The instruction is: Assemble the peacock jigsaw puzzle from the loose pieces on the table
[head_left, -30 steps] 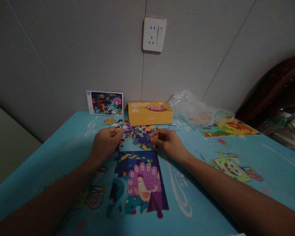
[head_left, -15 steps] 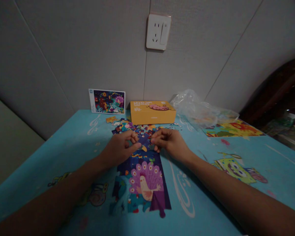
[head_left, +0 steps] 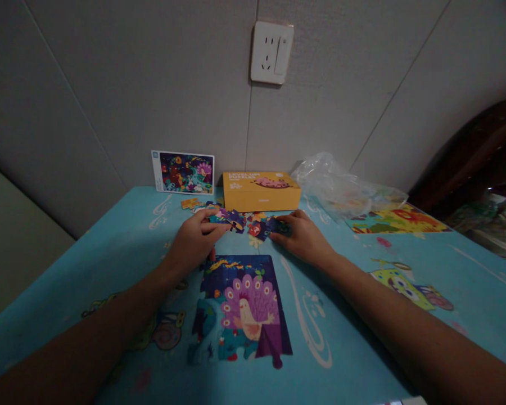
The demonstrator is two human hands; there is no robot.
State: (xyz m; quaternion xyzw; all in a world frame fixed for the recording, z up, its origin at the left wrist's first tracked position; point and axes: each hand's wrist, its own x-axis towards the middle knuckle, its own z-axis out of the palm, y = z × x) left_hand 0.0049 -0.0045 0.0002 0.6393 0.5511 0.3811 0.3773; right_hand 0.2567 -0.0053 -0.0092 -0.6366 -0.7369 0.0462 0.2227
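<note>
A pile of loose puzzle pieces (head_left: 259,226) lies in front of the yellow box (head_left: 261,194). At the pile's left side is my left hand (head_left: 194,236), its thumb and forefinger close together on a dark puzzle piece. My right hand (head_left: 299,235) curves around the pile's right side, fingers apart from the thumb, with dark pieces between them. Nearer to me lies a joined puzzle section (head_left: 248,309) showing a purple peacock, with an uneven left and lower edge.
A picture card (head_left: 185,173) leans against the wall at the back left. Behind my right hand lie a clear plastic bag (head_left: 333,183) and a yellow picture sheet (head_left: 400,219). A wall socket (head_left: 272,52) is above.
Both hands have moved apart and slightly away from the joined section, to opposite sides of the pile. The dark blue piece between them is no longer above that section.
</note>
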